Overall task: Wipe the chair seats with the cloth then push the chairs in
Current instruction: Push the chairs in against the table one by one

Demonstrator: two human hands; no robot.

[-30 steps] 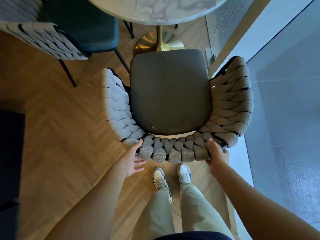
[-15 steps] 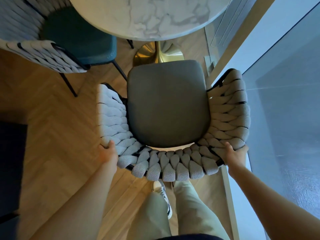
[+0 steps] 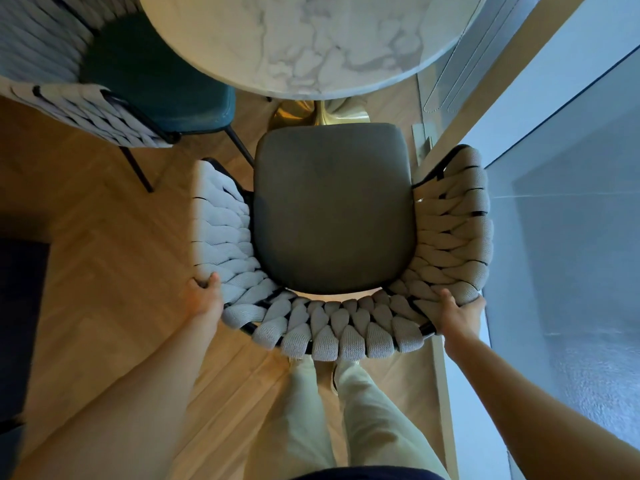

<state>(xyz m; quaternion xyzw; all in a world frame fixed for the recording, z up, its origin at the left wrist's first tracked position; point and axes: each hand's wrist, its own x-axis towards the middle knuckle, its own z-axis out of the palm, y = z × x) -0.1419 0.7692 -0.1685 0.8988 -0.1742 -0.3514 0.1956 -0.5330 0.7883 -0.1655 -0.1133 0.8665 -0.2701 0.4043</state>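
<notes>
Head view | our left hand (image 3: pixel 204 299) and right hand (image 3: pixel 459 315) grip the woven chair back (image 3: pixel 332 336) | marble tabletop (image 3: pixel 311 43) straight ahead, seat (image 3: pixel 332 209) axis pointing to it

This looks like a dining spot in a home or a cafe. A round marble counter (image 3: pixel 311 39) stands on a gold foot (image 3: pixel 304 114). Two chairs with woven backs (image 3: pixel 332 209) (image 3: pixel 145 74) sit by it, on a wood floor (image 3: pixel 104 237), next to a big window (image 3: pixel 571 202).
</notes>
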